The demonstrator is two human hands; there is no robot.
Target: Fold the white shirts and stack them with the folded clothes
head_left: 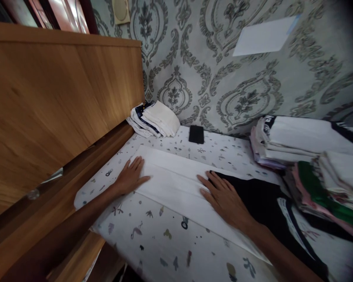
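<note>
A white and black garment (170,179) lies flattened in a long strip across the bed, its white part to the left and its black part to the right. My left hand (131,176) rests flat on the left end of the white cloth, fingers stretched out. On the garment's middle, where white meets black, my right hand (223,196) lies palm down with its fingers spread. Neither hand grips anything. A pale band with a dark stripe shows at the garment's right end, partly behind my right forearm.
Folded pale clothes (160,119) are stacked at the back left, beside a small black flat object (196,134). Piles of folded clothes (300,135) stand on the right. A wooden panel (64,94) bounds the left side of the patterned bedsheet (164,235); a papered wall stands behind.
</note>
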